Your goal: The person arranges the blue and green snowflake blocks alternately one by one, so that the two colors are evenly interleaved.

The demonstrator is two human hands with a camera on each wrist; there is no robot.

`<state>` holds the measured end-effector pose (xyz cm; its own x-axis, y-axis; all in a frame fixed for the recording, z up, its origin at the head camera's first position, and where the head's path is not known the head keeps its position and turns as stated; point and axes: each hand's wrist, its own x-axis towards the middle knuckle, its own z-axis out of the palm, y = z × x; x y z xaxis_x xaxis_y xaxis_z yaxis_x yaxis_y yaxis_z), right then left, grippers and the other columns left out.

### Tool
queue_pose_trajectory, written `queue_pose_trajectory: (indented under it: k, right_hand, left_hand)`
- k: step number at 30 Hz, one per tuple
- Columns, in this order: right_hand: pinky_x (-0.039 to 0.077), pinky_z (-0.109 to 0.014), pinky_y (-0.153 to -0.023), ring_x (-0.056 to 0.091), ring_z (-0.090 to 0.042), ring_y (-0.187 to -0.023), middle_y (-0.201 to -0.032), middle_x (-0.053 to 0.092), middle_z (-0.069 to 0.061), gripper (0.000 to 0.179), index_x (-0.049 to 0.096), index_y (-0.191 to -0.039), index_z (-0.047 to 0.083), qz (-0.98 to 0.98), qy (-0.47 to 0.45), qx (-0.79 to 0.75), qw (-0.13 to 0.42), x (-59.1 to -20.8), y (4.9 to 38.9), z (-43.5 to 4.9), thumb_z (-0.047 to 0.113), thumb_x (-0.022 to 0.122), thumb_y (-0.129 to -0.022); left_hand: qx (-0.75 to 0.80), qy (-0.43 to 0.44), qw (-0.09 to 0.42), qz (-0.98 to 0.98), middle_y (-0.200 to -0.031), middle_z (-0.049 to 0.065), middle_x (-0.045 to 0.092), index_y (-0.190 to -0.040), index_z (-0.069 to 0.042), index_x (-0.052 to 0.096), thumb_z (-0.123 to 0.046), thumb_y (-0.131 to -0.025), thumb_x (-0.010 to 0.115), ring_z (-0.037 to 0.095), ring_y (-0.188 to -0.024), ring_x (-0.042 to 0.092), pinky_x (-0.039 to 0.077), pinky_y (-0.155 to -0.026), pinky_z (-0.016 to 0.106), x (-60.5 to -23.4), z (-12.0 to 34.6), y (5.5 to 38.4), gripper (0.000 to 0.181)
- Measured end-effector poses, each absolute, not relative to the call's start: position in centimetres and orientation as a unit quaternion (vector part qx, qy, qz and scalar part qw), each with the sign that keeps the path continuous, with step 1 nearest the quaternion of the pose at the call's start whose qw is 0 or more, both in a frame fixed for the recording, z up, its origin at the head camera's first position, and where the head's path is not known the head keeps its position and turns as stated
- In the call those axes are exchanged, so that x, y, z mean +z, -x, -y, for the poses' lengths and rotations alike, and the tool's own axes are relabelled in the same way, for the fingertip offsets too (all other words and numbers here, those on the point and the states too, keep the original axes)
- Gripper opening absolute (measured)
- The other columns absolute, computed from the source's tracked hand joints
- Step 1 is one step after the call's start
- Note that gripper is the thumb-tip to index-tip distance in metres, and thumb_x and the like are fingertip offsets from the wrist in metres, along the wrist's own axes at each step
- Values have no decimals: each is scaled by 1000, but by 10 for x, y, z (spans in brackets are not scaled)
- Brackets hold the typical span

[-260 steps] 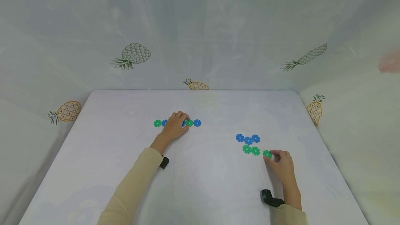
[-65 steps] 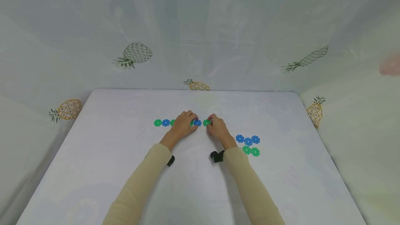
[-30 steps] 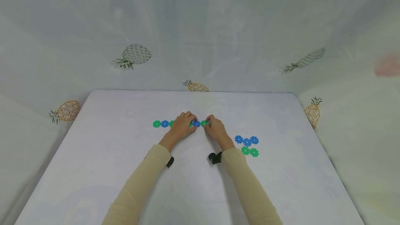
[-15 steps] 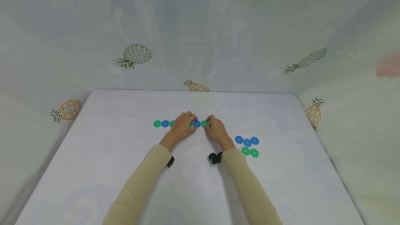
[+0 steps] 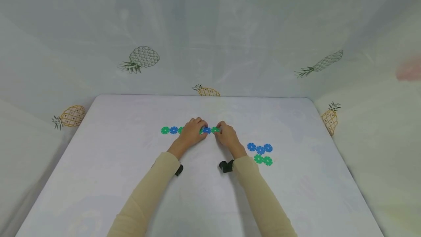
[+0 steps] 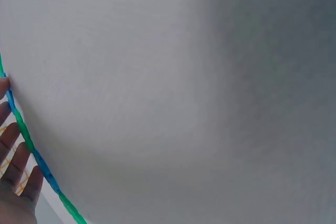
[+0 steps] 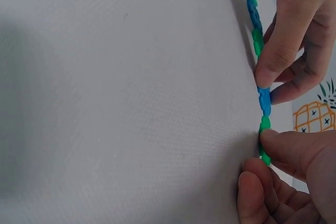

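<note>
A row of green and blue snowflake discs (image 5: 165,130), linked edge to edge, lies across the far middle of the table. My left hand (image 5: 190,133) covers its middle and pinches the blue disc (image 5: 206,130) near the right end; in the right wrist view, thumb and finger grip that blue disc (image 7: 264,100). With thumb and fingers my right hand (image 5: 227,135) holds a green disc (image 5: 215,130) against the blue one's right edge. The right wrist view shows this green disc (image 7: 265,123) meeting the blue; how deeply their slots engage I cannot tell.
Right of my right hand lie three loose blue discs (image 5: 260,150) and two green discs (image 5: 258,159), bunched on the white table (image 5: 131,178). A pineapple-printed cloth (image 5: 250,46) rises behind the table's far edge. Each wrist wears a black camera (image 5: 226,166).
From the loose discs, my right hand has carried the green disc left to the row's end, where it now touches the blue. My left hand has shifted right along the row.
</note>
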<state>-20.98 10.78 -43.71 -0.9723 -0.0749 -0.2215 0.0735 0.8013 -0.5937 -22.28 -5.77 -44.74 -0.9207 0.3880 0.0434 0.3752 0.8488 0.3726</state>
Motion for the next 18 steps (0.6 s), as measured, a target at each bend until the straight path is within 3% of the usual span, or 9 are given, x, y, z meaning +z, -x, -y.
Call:
queue_pose_trajectory:
  k: [11, 18]
  right_hand:
    - [45, -30, -65, 55, -19, -74, -87, 60, -9, 29, 51, -118, 9, -940, -2, -319, 122, -436, 209, -109, 21, 57, -92]
    - [40, -27, -60, 50, -17, -69, -81, 55, -8, 34, 48, -122, 9, -932, 5, -342, 119, -438, 207, -112, 21, 56, -92]
  left_hand:
    - [191, -203, 18, -960, -114, 4, 57, -111, -14, 61, -28, -85, 67, 25, -108, 49, 43, -94, 42, -446, 57, 222, 30]
    - [183, -198, 20, -963, -114, 3, 56, -111, -16, 60, -28, -85, 67, 24, -109, 49, 43, -95, 41, -448, 58, 223, 30]
